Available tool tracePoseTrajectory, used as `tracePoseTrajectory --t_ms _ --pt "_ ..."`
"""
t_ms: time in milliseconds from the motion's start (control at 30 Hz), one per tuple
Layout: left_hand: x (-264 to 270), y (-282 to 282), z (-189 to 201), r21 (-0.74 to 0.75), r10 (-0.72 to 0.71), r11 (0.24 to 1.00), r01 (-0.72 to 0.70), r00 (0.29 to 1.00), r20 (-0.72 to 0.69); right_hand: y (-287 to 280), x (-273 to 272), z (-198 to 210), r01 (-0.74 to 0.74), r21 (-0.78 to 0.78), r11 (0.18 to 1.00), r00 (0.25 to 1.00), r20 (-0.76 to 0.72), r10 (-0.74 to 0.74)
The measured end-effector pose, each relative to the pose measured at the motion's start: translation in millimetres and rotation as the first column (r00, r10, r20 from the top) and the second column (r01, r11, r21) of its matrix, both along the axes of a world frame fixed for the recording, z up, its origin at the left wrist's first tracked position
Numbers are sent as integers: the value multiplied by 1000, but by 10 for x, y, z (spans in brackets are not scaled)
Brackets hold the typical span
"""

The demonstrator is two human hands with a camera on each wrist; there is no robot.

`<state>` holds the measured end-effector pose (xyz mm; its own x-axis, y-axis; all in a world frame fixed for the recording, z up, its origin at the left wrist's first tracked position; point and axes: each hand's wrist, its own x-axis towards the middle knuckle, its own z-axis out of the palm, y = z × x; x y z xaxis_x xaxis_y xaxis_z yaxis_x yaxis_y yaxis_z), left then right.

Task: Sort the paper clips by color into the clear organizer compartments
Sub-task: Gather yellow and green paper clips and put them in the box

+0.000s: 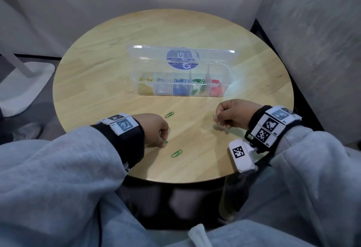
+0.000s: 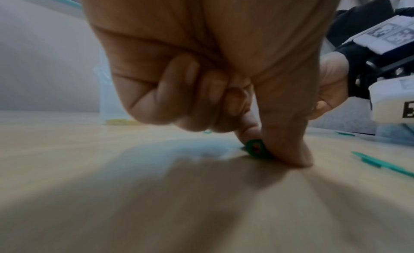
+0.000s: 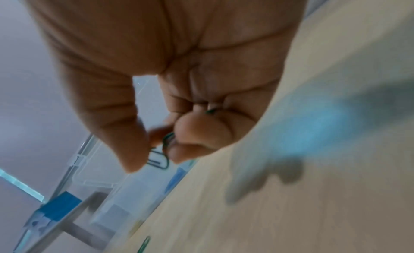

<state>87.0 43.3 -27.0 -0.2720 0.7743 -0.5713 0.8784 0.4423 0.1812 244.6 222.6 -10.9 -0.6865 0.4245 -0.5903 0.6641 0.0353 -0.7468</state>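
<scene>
green clips last on the table

left hand was curled, thumb and forefinger pinching a green clip at the table surface. two loose clips lay near it: one beyond, one nearer the table edge. right hand was curled too, pinching held clips just above the wood; count unclear, likely two.

judgement: clips are light, thin, stiff wire, slick on wood and lying flat, so best taken by nipping a rounded end or sliding a nail under.

organizer stood well beyond the hands, lid upright at the back, yellow, white, blue, green, red left to right. nothing blocked the way; only the front wall needs clearing.
</scene>
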Motion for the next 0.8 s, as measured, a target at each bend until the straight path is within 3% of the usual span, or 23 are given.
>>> tracePoseTrajectory --t_ms 133,200,233,267,300,367,400,467,567,667,733,800 --pt "-81 -39 24 45 54 997 -56 997 52 -137 -82 -95 72 -277 958 994 -60 -93" --pt "-178 -61 62 123 201 964 -235 950 240 -198 -123 -124 87 -345 935 992 -57 -113" --pt "-215 -66 91 144 308 910 -388 867 391 -218 -138 -132 88 -360 929 992 -52 -114" --pt "-249 -67 125 134 404 820 -557 727 555 -231 -157 -137 90 -373 923 992 -52 -118" --pt "-279 -65 161 85 457 706 -703 544 704 -245 -175 -134 94 -392 915 991 -55 -126" --pt "-333 -69 243 -65 417 528 -847 193 888 -273 -214 -119 96 -424 901 989 -65 -136" --pt "-355 -72 278 -128 373 492 -861 76 924 -289 -233 -109 83 -434 897 990 -68 -124" --pt "-389 -80 314 -188 306 490 -851 -34 952 -341 -279 -84 33 -444 895 995 -70 -71" --pt "-400 -75 311 -215 287 493 -843 -76 955 -446 -367 -17 -58 -414 908 998 -46 43" --pt "-385 -41 274 -201 365 488 -849 -11 931 -530 -427 22 -237 -199 951 968 36 249" --pt "-344 12 220 -147 474 492 -858 123 872 -591 -441 47 -472 42 880 878 113 466" --pt "-297 60 165 -57 576 559 -827 338 744 -698 -458 58 -647 195 737 762 190 619"
